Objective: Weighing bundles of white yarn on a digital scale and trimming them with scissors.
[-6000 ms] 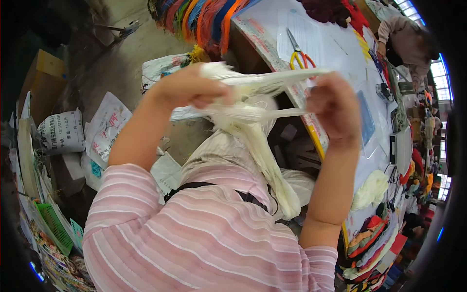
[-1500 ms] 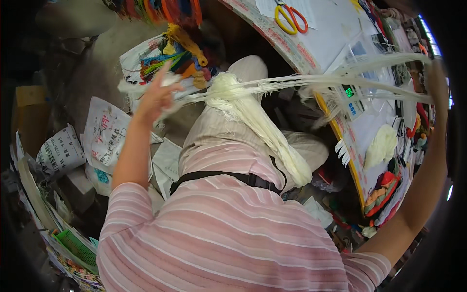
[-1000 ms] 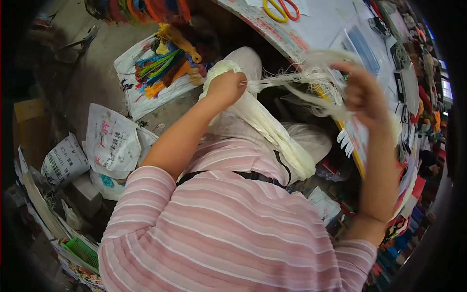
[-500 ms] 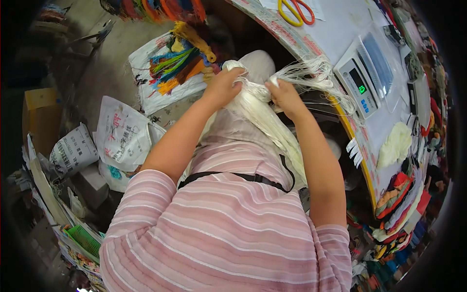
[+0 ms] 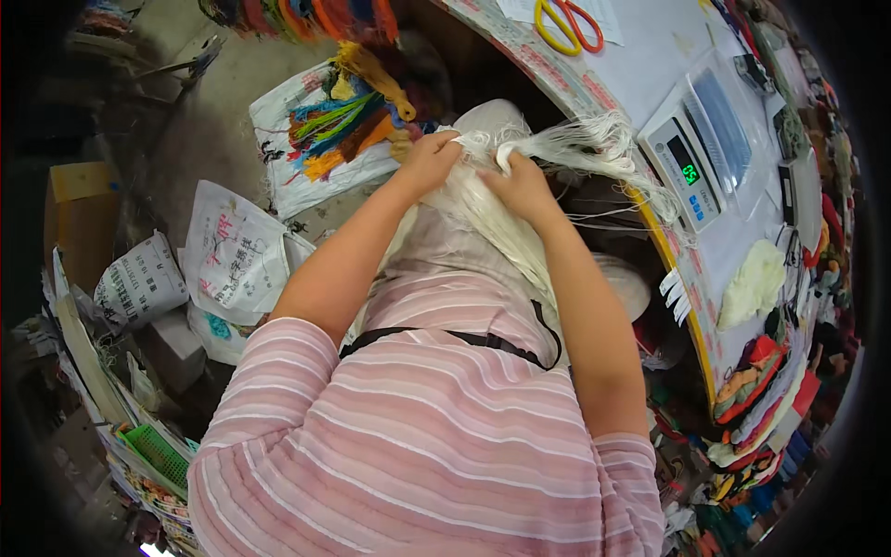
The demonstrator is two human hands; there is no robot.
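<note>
A thick hank of cream-white thread lies across my lap, its long end hanging down toward my right side. My left hand is closed round the upper part of the hank. Close beside it, my right hand grips the same thread, which passes over its thumb and index finger. From there, loose white strands fan out to the right over the table edge. The ends of the fingers on both hands are partly hidden by the thread.
On the table at right are a digital scale, scissors and a pale yellow cloth-like bundle. Coloured thread skeins lie on a white sack ahead. Printed white bags and a cardboard box stand at left.
My right hand has moved left and slightly down, closer to my left hand. The hank between them is bunched tighter, and the strands over the table have shifted little.
</note>
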